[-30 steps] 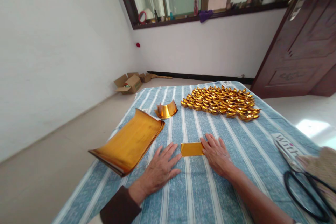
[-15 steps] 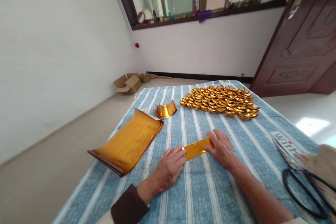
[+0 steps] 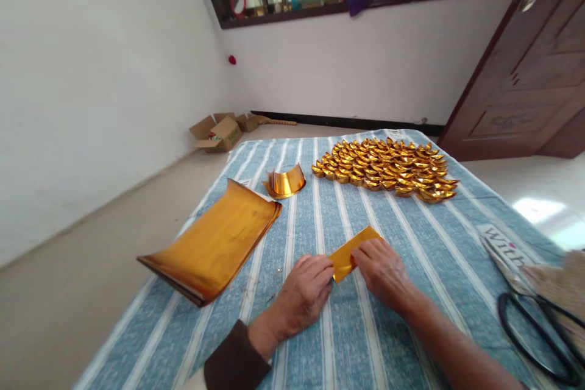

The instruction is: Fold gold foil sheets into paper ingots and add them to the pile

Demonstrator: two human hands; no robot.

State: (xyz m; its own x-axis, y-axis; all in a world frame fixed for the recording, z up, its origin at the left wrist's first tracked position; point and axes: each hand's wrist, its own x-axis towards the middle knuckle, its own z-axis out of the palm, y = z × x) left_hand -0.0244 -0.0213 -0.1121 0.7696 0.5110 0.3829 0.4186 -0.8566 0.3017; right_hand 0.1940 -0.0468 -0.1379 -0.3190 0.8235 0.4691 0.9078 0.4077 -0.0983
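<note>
On gold strip (image 3: 345,256), both hands (image 3: 307,287) half-curled

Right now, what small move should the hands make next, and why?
Probably press the gold strip flat with the right hand, since its near edge appears curled beside that hand's fingers, while the left hand touches the strip's left end and could steady it.

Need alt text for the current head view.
A person's left hand and right hand have fingers on a gold strip over a striped blue-and-white cloth. Larger gold sheets lie left; curved gold pieces and clustered gold boat shapes sit beyond. Black-handled scissors lie right.
</note>
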